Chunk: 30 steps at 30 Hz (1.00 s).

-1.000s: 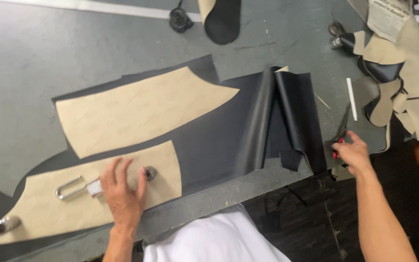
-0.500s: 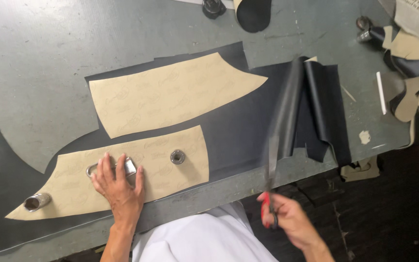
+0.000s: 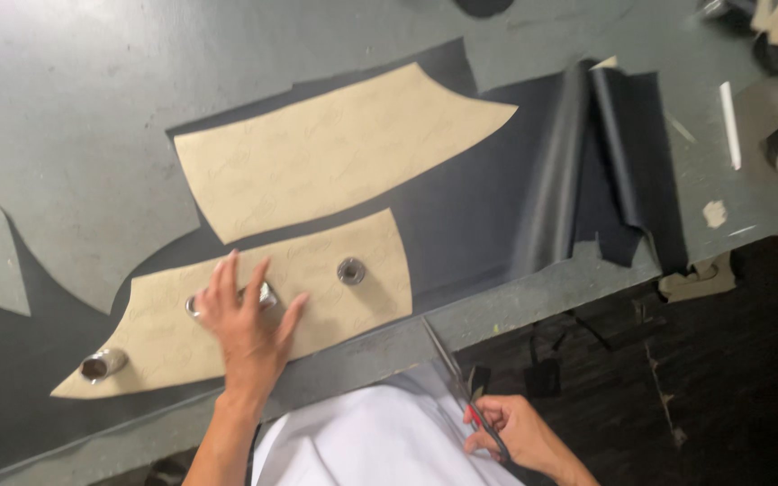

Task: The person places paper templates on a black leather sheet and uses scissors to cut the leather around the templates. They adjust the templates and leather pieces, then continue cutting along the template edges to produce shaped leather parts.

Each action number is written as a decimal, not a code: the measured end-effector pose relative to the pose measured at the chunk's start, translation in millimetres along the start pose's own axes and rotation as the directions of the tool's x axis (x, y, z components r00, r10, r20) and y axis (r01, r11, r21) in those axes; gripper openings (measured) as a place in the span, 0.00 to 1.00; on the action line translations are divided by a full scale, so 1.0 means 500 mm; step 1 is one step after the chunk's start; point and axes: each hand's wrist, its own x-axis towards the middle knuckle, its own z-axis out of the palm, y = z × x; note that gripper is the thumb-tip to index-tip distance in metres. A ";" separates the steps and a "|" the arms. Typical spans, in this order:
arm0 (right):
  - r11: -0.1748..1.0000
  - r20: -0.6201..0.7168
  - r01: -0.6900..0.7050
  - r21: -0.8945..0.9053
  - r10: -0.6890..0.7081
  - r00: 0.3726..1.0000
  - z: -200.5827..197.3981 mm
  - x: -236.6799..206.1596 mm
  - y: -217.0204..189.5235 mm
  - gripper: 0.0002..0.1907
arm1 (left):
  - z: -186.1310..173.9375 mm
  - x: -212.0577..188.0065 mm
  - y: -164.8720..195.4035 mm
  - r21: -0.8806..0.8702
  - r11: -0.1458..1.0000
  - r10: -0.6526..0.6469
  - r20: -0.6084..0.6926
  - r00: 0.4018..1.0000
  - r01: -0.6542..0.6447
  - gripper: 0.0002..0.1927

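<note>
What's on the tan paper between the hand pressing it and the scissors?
In the head view, a round metal weight sits on the lower tan pattern, between the left hand and the scissors.

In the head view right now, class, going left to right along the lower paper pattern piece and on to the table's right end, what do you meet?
Metal weight → left hand → round metal weight → scissors → folded dark fabric → white chalk stick.
</note>
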 end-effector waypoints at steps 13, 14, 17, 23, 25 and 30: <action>0.994 -0.076 0.097 0.044 -0.093 0.993 0.121 0.044 0.003 0.26 | 0.143 0.106 0.114 -0.225 0.942 0.312 0.307 0.899 -0.250 0.42; 0.994 -0.084 0.109 -0.001 -0.109 0.991 0.125 0.041 0.004 0.26 | 0.144 0.106 0.112 -0.210 0.945 0.309 0.318 0.896 -0.251 0.43; 0.991 -0.104 0.121 -0.055 -0.126 0.987 0.138 0.041 0.005 0.26 | 0.149 0.106 0.113 -0.165 0.953 0.297 0.356 0.886 -0.253 0.45; 0.997 -0.203 0.076 -0.025 -0.079 0.976 0.177 0.069 -0.014 0.25 | 0.151 0.104 0.120 -0.122 0.960 0.279 0.388 0.878 -0.251 0.51; 0.996 -0.230 0.091 -0.024 -0.094 0.969 0.190 0.075 -0.022 0.25 | 0.151 0.104 0.118 -0.116 0.959 0.284 0.389 0.877 -0.259 0.51; 0.993 -0.281 0.115 0.027 -0.103 0.954 0.214 0.079 -0.031 0.25 | 0.155 0.101 0.115 -0.122 0.957 0.291 0.381 0.878 -0.264 0.51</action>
